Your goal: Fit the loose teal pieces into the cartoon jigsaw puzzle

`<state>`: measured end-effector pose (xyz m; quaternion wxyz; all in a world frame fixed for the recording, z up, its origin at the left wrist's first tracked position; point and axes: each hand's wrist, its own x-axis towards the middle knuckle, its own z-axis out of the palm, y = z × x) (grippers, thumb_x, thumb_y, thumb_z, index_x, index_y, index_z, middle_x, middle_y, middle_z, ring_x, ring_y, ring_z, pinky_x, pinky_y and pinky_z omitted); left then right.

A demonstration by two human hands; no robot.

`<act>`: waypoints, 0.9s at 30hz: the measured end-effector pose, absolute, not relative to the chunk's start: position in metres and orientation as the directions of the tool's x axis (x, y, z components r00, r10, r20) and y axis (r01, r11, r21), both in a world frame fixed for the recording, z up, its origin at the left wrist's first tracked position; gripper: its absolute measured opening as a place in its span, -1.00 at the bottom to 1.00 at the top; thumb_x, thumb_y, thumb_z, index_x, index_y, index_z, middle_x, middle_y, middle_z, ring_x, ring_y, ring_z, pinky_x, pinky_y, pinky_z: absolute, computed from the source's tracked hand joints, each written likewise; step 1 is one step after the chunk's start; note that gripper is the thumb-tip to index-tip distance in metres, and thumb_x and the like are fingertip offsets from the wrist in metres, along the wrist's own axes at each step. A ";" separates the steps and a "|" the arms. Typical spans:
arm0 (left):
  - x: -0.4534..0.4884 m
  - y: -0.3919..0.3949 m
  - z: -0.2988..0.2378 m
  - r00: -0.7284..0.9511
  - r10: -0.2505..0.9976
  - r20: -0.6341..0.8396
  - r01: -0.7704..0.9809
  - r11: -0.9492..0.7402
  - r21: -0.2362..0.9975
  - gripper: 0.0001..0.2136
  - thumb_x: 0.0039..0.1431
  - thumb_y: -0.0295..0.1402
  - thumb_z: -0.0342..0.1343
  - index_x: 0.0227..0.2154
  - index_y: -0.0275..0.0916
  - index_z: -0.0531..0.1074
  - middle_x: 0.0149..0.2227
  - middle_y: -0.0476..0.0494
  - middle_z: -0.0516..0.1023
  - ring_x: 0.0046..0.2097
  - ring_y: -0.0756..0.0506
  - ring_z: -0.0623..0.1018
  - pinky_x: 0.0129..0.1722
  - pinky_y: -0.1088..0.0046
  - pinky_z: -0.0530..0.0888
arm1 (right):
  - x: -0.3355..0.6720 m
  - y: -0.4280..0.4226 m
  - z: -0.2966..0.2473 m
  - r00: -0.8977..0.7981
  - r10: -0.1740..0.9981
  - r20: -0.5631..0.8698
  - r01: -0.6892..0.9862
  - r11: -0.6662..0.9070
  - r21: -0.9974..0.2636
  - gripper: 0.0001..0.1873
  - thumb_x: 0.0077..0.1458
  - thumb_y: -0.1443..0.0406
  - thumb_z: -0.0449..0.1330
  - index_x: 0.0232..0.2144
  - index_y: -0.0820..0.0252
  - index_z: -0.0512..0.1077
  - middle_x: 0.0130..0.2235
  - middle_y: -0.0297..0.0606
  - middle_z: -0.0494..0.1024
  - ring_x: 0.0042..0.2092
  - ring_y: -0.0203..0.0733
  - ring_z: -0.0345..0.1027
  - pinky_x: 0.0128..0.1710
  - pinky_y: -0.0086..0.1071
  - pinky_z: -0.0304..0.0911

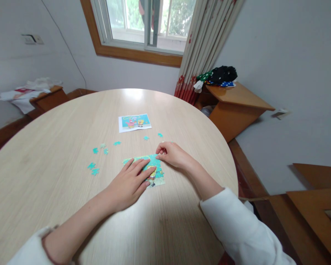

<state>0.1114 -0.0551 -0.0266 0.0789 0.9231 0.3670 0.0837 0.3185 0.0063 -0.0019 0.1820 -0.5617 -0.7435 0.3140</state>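
A partly assembled jigsaw puzzle (159,176) in turquoise, with a yellow cartoon figure on it, lies on the round table (57,191). My left hand (129,184) rests flat over its left part, fingers spread, hiding much of it. At the puzzle's upper right corner my right hand (171,152) is closed, thumb and fingers pinched on a jigsaw piece that they mostly cover. Loose turquoise jigsaw pieces lie left of the puzzle, among them one piece (95,172) and another (95,150). Beyond the puzzle are a piece (146,138) and one farther right (160,135).
A printed picture sheet (135,122) with cartoon figures lies beyond the puzzle. Past the table's right edge stands a wooden cabinet (237,106) with dark cloth on top. A window (146,25) and a curtain (201,40) are behind the table.
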 end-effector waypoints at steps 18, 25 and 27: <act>0.111 -0.054 -0.029 0.717 0.690 0.099 0.660 -0.718 0.222 -0.59 0.33 -0.25 -0.20 0.18 -0.12 0.25 0.24 -0.25 0.26 0.24 -0.22 0.25 0.21 -0.04 0.15 | 0.322 0.009 -0.007 -0.335 0.935 -0.113 0.712 0.173 -0.680 -0.88 -0.09 0.42 0.28 -0.41 0.25 0.43 -0.49 -0.41 0.37 -0.42 -0.36 0.23 -0.39 -0.47 0.08; 0.112 -0.054 -0.027 0.711 0.694 0.112 0.658 -0.714 0.239 -0.60 0.33 -0.26 -0.20 0.17 -0.13 0.28 0.23 -0.25 0.27 0.23 -0.24 0.25 0.20 -0.06 0.15 | 0.319 0.021 0.002 -0.333 0.916 -0.225 0.769 0.126 -0.627 -0.83 -0.17 0.41 0.33 -0.48 0.22 0.39 -0.58 -0.51 0.21 -0.51 -0.40 0.10 -0.48 -0.48 -0.01; 0.114 -0.054 -0.026 0.708 0.698 0.103 0.666 -0.709 0.231 -0.60 0.33 -0.26 -0.22 0.16 -0.14 0.28 0.22 -0.25 0.29 0.22 -0.24 0.26 0.20 -0.06 0.16 | 0.318 0.025 0.005 -0.353 0.896 -0.269 0.781 0.124 -0.612 -0.82 -0.18 0.40 0.33 -0.50 0.21 0.39 -0.60 -0.52 0.20 -0.53 -0.41 0.09 -0.49 -0.48 -0.01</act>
